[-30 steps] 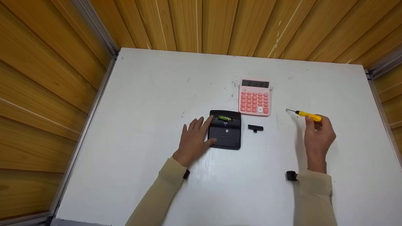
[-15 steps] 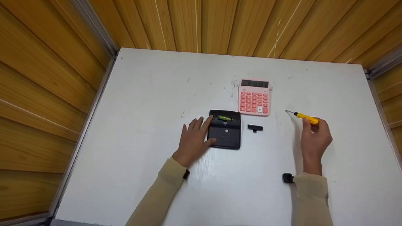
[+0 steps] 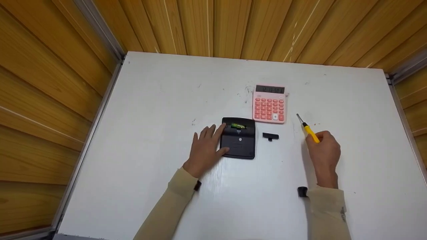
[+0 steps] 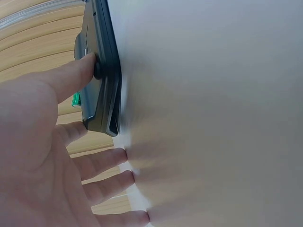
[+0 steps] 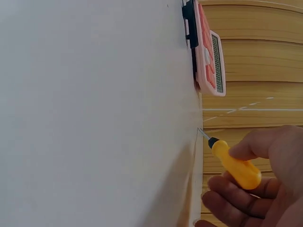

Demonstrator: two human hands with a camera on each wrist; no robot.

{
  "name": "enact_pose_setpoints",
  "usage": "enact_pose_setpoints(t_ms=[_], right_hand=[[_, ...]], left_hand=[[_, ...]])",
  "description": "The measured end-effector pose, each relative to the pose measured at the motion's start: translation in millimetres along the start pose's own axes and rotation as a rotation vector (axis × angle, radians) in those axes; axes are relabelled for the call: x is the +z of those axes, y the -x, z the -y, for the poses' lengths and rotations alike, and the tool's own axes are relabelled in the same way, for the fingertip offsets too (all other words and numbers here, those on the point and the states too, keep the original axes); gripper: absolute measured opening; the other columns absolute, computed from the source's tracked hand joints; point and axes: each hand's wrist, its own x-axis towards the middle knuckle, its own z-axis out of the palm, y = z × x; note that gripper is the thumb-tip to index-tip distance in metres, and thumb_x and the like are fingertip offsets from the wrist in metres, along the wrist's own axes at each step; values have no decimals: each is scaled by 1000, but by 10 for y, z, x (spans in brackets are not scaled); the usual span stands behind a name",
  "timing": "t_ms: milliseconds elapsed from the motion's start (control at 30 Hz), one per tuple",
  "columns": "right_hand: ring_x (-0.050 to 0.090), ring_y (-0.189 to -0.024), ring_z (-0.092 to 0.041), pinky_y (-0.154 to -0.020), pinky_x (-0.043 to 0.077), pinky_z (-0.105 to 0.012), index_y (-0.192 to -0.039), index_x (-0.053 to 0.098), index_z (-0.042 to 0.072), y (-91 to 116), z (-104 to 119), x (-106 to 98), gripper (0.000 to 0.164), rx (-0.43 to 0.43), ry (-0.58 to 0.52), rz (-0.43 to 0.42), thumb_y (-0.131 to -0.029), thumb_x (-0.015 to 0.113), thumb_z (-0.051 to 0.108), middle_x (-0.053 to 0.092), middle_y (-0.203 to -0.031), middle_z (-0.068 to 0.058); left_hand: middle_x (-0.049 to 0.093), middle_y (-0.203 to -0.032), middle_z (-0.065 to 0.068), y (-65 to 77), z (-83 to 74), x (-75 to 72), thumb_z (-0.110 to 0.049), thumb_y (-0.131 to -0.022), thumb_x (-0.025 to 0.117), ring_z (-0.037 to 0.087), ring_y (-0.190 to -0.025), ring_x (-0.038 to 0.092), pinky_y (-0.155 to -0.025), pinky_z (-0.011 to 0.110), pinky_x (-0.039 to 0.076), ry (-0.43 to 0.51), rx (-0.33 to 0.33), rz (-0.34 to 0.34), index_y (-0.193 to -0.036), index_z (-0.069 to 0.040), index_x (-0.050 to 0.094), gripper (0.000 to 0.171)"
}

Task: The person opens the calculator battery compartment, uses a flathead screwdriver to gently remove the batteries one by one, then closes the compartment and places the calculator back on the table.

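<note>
A black calculator (image 3: 238, 146) lies with its back up in the head view, a green battery (image 3: 238, 125) showing in its compartment. My left hand (image 3: 204, 151) rests at its left side, fingers spread and mostly straight. In the left wrist view the thumb presses the calculator (image 4: 102, 101) and the index fingertip touches its edge; the other fingertips touch the tabletop. My right hand (image 3: 323, 151) grips a yellow-handled screwdriver (image 3: 311, 134) at the right, its metal tip pointing up and left. The right wrist view shows the screwdriver (image 5: 234, 165) between thumb and curled fingers.
A pink calculator (image 3: 269, 104) lies face up just beyond the black one, its display lit with digits. The small black battery cover (image 3: 270, 136) sits right of the black calculator. Wood-patterned walls (image 3: 230, 26) border the white table (image 3: 160, 100).
My right hand has moved left and slightly down with the screwdriver, whose shaft now points more steeply away from me. The left hand and black calculator have stayed in place.
</note>
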Motion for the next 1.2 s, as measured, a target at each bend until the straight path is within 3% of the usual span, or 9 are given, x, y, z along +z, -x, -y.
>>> enact_pose_setpoints(t_ms=[533,933,1067,1200], right_hand=[[57,-78,-36,-61,46,-40,-106,68,-14,-8,71,47,33,-23,134,64,-101,64,19,59,-93,-24],[59,-83,-39,-68,51,-45,-112,66,-16,-15,65,63,38,-13,194,125,-102,62,20,56,-99,-26],[60,-91,-43,-70,52,-51,-115,67,-16,-14,87,62,39,-33,183,86,-101,64,20,59,-105,-31],[54,-112,-50,-82,50,-60,-127,64,-16,-13,155,70,44,-82,135,3,-101,65,20,58,-125,-37]], left_hand=[[40,-166,18,15,8,1,-50,-102,69,39,-153,34,-119,69,25,8,7,-23,-171,-26,26,85],[38,-167,16,1,8,-1,-51,-103,68,37,-154,33,-120,68,25,0,0,6,-171,-28,25,84],[38,-167,16,-4,10,-4,-51,-103,68,37,-154,33,-120,68,24,5,-4,11,-171,-28,24,85],[37,-167,16,2,10,-5,-51,-103,68,38,-154,32,-120,68,23,16,-12,15,-171,-28,23,85]])
